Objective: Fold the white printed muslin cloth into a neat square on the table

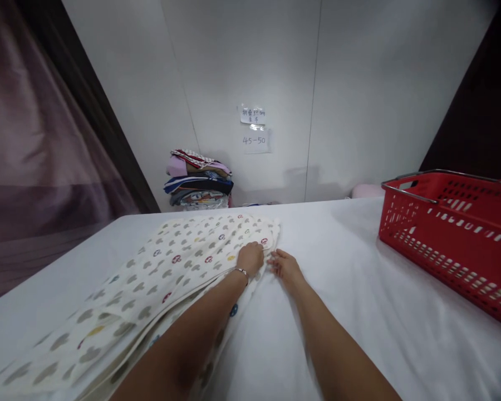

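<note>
A cream blanket (183, 273) printed with grey-brown shapes and small coloured figures lies folded over on the white-covered table, its layered edges running toward me. My left hand (251, 258), with a bracelet at the wrist, is closed on the blanket's right edge near the far corner. Just to the right, my right hand (284, 267) is at the same edge with its fingers bent and slightly apart. Its fingertips are close to the cloth; whether they touch it is hard to see.
At the right stands a red plastic basket (451, 234) with metal handles. Beyond the table's far edge is a stack of folded clothes (199, 181) against the white wall. Paper signs (256, 140) are stuck on the wall. A purplish curtain (37, 150) hangs at the left.
</note>
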Motion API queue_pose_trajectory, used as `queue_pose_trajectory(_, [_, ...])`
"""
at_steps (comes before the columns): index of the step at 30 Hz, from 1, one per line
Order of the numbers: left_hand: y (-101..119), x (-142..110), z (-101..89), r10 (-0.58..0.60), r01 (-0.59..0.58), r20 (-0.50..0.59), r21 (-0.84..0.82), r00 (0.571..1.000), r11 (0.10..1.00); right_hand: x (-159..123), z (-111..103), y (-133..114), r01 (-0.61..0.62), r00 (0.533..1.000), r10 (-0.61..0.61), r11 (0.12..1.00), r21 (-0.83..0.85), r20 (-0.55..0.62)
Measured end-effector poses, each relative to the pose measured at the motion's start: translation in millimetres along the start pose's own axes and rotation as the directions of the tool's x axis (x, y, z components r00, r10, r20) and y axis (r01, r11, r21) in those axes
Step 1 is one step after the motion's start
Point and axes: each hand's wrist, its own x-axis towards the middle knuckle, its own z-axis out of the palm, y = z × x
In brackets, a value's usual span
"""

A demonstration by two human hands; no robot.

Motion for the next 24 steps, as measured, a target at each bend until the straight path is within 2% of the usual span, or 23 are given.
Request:
queue_pose_trajectory(7, [0.1, -8.5, -7.7, 0.026, -0.024, 0.026, -0.057, 0.999, 0.998, -0.6, -3.5, -1.2, 0.004, 0.995, -0.007, 1.0, 0.029, 0.104])
queue_pose_trajectory(11, [5.1, -6.1, -8.1, 0.003, -0.001, 0.057, -0.029, 0.998, 1.0, -2.8, -4.2, -3.1, 0.002, 0.993, -0.007, 0.999, 0.044, 0.118])
queue_pose_trajectory(17, [8.4, -0.6, -9.0, -0.046, 0.046, 0.031, -0.015, 0.998, 0.999, -2.7, -3.6, -3.8, 0.01, 0.995, -0.013, 0.999, 0.033, 0.099])
queue_pose_trajectory(20, [11.3, -8.4, -16.0, -0.03, 0.03, -0.005, -0.029, 1.0, 0.999, -2.9, -2.9, -4.6, 0.022, 0.996, -0.023, 1.0, 0.014, 0.09])
queue_pose_trajectory(24, [23.4, -28.6, -22.5, 0.039, -0.04, -0.019, -0.062, 0.999, 0.997, -4.7, -1.7, -5.4, 0.078, 0.988, -0.07, 0.995, -0.059, 0.136])
